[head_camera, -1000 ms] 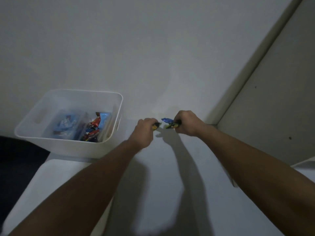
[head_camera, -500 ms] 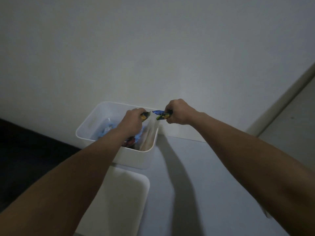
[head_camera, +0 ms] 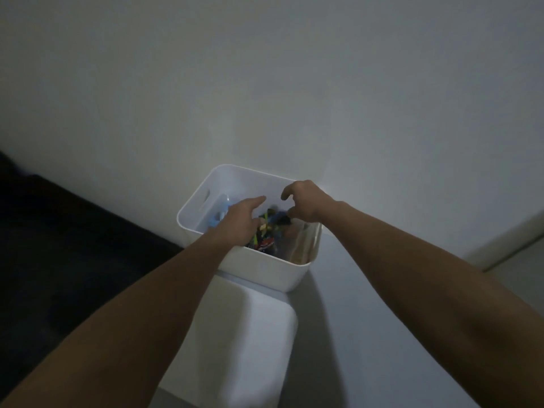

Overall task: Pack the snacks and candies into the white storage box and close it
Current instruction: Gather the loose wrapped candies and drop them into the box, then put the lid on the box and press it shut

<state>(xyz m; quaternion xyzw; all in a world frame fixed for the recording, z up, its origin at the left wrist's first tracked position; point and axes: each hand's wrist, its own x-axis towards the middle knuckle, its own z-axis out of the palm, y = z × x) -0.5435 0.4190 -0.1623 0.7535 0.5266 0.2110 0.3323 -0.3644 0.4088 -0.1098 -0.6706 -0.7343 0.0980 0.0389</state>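
While over one white storage box (head_camera: 259, 267), left hand (head_camera: 239, 220) flat, fingers straight. Right hand (head_camera: 304, 201) loosely curled, pinching nothing. One white lid (head_camera: 244, 346) near; wrapped candies (head_camera: 266, 231) inside, uncountable.

Two bare forearms in view, no sleeves anywhere along them. Left hand (head_camera: 240, 219) bare too: no ring, no watch, no glove. Right hand (head_camera: 304, 201) the same, wrist unadorned, nothing strapped on.

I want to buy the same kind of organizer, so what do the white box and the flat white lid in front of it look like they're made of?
White storage box: probably molded plastic, smooth and slightly translucent, with rounded corners and a cut-out handle. Lid: likely the same matte white plastic, with rounded corners; the dim light leaves its finish uncertain.
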